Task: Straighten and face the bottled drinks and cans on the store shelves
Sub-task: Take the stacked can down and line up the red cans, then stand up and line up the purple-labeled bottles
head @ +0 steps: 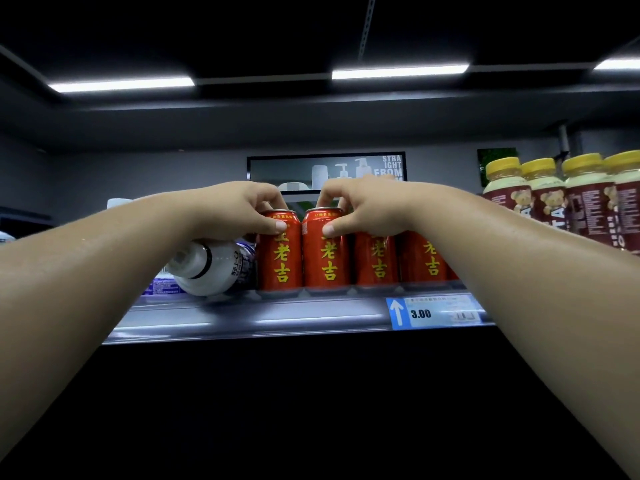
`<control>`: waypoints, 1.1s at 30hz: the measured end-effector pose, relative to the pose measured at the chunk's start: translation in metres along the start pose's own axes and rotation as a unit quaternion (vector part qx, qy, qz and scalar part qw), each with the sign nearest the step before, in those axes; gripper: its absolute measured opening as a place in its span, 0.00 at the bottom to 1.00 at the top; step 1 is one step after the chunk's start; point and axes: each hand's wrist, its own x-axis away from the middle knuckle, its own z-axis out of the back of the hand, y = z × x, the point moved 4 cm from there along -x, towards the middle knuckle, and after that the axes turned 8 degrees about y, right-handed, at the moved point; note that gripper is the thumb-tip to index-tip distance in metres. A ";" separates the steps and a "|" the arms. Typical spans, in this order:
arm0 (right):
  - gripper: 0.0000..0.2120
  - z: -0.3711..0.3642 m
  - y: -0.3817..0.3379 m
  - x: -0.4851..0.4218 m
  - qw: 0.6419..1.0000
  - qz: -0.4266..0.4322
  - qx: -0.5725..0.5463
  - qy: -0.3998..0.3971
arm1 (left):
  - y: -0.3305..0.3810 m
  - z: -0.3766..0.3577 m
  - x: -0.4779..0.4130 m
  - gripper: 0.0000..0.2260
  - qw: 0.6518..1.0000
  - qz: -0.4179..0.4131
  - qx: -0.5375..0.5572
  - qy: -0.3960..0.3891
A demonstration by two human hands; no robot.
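A row of red cans with yellow characters stands on the top shelf (pixel 277 317). My left hand (pixel 239 209) grips the top of the leftmost red can (pixel 280 258), thumb on its front and fingers over the rim. My right hand (pixel 363 206) grips the top of the second red can (pixel 325 258) the same way. Two more red cans (pixel 377 261) stand to the right, partly behind my right forearm. All show their yellow characters to the front. A white bottle (pixel 207 268) lies on its side left of the cans, cap toward me.
Yellow-capped bottles (pixel 550 199) with dark red labels stand at the right end of the shelf. A blue price tag (pixel 433 311) reading 3.00 sits on the shelf rail. A framed poster (pixel 325 168) hangs on the far wall. Below the shelf is dark.
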 end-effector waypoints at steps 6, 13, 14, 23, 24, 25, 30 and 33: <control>0.27 0.006 0.012 0.013 0.998 0.013 -0.010 0.063 | 0.018 0.001 0.001 0.20 0.997 -0.009 -0.078 0.028; 0.36 0.028 0.048 0.075 0.978 0.005 0.023 0.205 | 0.088 -0.038 0.006 0.31 0.976 -0.148 -0.079 0.139; 0.37 0.028 0.057 0.085 0.975 -0.004 0.041 0.220 | 0.094 -0.048 0.007 0.32 0.972 -0.149 -0.090 0.160; 0.40 -0.010 0.115 0.144 0.940 -0.103 0.059 0.319 | 0.126 -0.133 0.014 0.35 0.939 -0.024 -0.199 0.280; 0.40 -0.017 0.115 0.146 0.941 -0.109 0.053 0.317 | 0.130 -0.141 0.015 0.35 0.939 -0.022 -0.197 0.281; 0.40 -0.022 0.114 0.147 0.940 -0.108 0.057 0.317 | 0.134 -0.149 0.017 0.35 0.938 -0.024 -0.196 0.285; 0.37 -0.030 0.114 0.149 0.944 -0.081 0.099 0.303 | 0.134 -0.163 0.023 0.33 0.924 -0.050 -0.221 0.309; 0.37 -0.033 0.114 0.151 0.958 -0.083 0.101 0.257 | 0.128 -0.168 0.028 0.33 0.923 -0.032 -0.220 0.313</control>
